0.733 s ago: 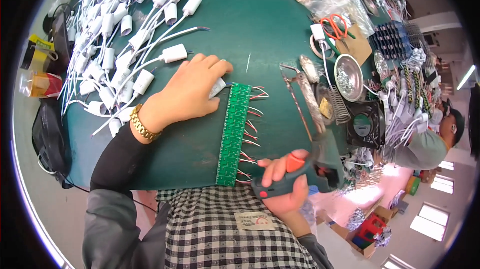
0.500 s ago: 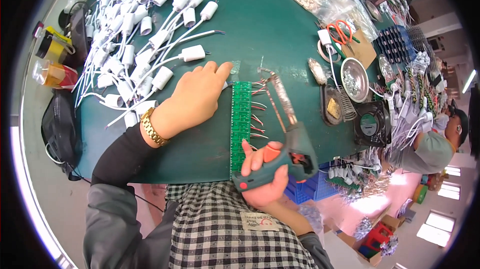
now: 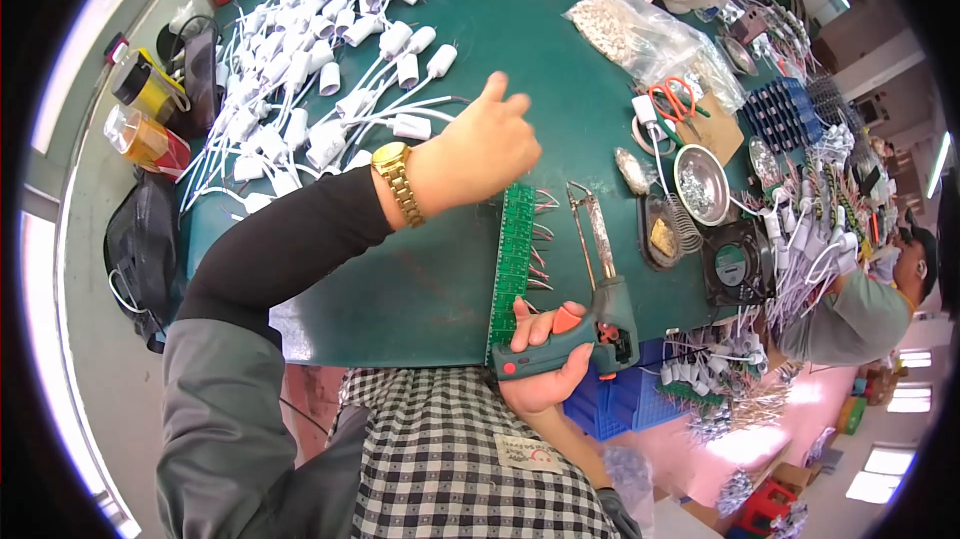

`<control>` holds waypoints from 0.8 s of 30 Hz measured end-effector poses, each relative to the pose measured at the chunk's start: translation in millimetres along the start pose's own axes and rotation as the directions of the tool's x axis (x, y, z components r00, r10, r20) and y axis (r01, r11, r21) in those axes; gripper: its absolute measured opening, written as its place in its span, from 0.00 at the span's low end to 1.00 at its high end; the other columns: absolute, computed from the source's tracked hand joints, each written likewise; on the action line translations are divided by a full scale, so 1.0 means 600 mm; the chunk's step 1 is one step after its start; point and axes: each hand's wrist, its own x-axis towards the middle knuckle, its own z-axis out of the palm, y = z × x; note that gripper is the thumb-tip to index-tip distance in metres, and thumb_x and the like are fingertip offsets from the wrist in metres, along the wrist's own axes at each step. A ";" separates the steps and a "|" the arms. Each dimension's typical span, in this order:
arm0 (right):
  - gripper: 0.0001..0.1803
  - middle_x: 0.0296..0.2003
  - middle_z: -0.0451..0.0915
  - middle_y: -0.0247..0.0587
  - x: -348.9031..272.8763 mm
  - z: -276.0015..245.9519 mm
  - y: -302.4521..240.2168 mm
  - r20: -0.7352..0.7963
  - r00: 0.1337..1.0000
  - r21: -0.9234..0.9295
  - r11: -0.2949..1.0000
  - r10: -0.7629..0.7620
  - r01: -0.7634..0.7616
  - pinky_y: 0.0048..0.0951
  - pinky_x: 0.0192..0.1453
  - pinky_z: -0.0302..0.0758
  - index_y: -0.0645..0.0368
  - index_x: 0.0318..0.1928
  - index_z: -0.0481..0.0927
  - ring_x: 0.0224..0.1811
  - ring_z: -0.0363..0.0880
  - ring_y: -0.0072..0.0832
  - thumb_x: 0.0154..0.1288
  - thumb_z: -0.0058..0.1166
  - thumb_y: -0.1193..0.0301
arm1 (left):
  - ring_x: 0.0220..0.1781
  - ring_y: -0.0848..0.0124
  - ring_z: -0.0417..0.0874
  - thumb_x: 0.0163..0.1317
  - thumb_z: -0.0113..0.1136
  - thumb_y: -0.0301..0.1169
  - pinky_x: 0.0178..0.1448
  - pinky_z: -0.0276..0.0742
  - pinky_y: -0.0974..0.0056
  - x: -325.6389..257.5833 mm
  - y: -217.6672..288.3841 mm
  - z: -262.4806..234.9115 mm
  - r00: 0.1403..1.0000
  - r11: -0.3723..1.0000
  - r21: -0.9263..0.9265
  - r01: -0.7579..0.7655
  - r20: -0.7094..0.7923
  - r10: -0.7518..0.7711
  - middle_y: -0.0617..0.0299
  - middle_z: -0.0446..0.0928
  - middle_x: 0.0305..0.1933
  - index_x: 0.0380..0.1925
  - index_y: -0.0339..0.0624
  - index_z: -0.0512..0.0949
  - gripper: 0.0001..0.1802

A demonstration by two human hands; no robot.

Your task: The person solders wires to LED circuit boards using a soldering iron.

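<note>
The soldering gun (image 3: 575,334) sits in my right hand (image 3: 548,379) at the near edge of the green mat (image 3: 420,269), fingers closed round its teal handle, thumb by the orange trigger; I judge it stiff and front-heavy, best held at the handle, away from the metal tip. Just left of it lies the long green circuit strip (image 3: 512,264), thin, light and probably brittle, its wire leads poking right. My left hand (image 3: 480,149) hovers above, loosely curled, holding nothing.
</note>
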 end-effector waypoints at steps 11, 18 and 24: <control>0.27 0.29 0.69 0.36 -0.004 -0.008 -0.010 0.032 0.999 0.024 0.999 -0.026 0.025 0.37 0.43 0.73 0.53 0.57 0.63 0.28 0.71 0.28 0.69 0.39 0.47 | 0.46 0.48 0.77 0.53 0.66 0.36 0.46 0.76 0.52 0.021 -0.187 0.148 0.835 0.829 -0.245 0.502 -0.111 -0.539 0.45 0.70 0.43 0.42 0.38 0.66 0.23; 0.29 0.31 0.70 0.39 -0.005 -0.023 -0.011 0.070 0.998 0.076 0.997 0.005 -0.010 0.39 0.46 0.72 0.56 0.59 0.61 0.31 0.74 0.30 0.66 0.48 0.51 | 0.47 0.42 0.76 0.50 0.63 0.25 0.49 0.76 0.49 0.023 -0.253 0.175 0.842 0.839 -0.307 0.449 -0.168 -0.512 0.39 0.71 0.47 0.51 0.37 0.64 0.28; 0.27 0.34 0.70 0.38 -0.008 -0.025 -0.008 0.203 0.979 0.077 0.997 -0.001 -0.015 0.41 0.51 0.69 0.55 0.61 0.61 0.36 0.73 0.29 0.69 0.46 0.55 | 0.37 0.57 0.79 0.65 0.42 0.33 0.43 0.74 0.58 -0.080 -0.432 0.275 0.709 0.768 -0.526 0.364 -0.378 -0.595 0.50 0.77 0.42 0.57 0.46 0.68 0.20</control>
